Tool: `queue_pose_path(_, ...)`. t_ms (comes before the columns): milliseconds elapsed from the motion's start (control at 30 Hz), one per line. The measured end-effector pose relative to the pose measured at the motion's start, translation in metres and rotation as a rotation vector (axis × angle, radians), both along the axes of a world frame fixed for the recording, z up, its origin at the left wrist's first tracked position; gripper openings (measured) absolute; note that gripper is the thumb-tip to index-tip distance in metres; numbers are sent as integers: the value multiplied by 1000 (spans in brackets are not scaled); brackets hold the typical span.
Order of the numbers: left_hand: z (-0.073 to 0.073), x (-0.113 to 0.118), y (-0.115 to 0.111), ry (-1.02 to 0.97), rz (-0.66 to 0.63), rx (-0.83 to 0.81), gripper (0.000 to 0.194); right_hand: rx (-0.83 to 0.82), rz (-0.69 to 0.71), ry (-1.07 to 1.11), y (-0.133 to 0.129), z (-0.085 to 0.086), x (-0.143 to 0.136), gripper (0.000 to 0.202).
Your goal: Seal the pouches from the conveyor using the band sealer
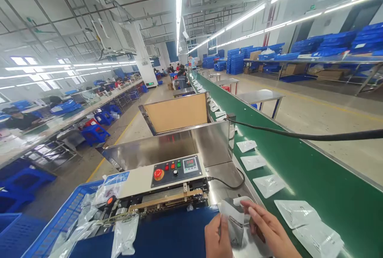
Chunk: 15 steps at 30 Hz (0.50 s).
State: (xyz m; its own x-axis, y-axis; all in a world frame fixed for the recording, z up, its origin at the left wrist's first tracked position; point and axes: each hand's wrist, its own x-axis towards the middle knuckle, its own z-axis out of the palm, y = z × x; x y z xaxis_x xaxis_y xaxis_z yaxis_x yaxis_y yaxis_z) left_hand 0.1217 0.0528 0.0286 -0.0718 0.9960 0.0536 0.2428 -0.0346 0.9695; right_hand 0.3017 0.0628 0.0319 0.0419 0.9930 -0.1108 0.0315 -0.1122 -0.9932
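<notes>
At the lower middle, my left hand (218, 237) is closed around the left side of a white and grey pouch (235, 226) with dark print. My right hand (266, 226) is at the pouch's upper right edge, thumb and fingers on it; its lower fingers are partly hidden. Left of my hands stands a band sealer (134, 184) with a red stop button and a lit display. Another pouch (125, 236) hangs from the sealer over its dark blue belt (170, 234). A white surface, perhaps more pouches, shows beneath my right hand.
A green conveyor belt (323, 182) runs along my right, with several white pouches (268, 185) lying on it. A blue basket (60, 226) holding pouches is at the lower left. A black cable (314, 135) crosses above the conveyor. Metal panels (176, 146) stand behind the sealer.
</notes>
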Motion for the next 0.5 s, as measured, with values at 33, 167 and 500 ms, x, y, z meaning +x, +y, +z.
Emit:
queue_pose_path(33, -3, -3, -3, -6, 28, -25, 71, -10, 39, -2, -1, -5, -4, 65)
queue_pose_path(167, -8, -9, -6, -41, 22, -26, 65, -22, 125, -123, -2, -17, -16, 62)
queue_pose_path(500, -54, -17, 47, -469, 362, -380, 58, -181, -90, -270, 51, -43, -35, 52)
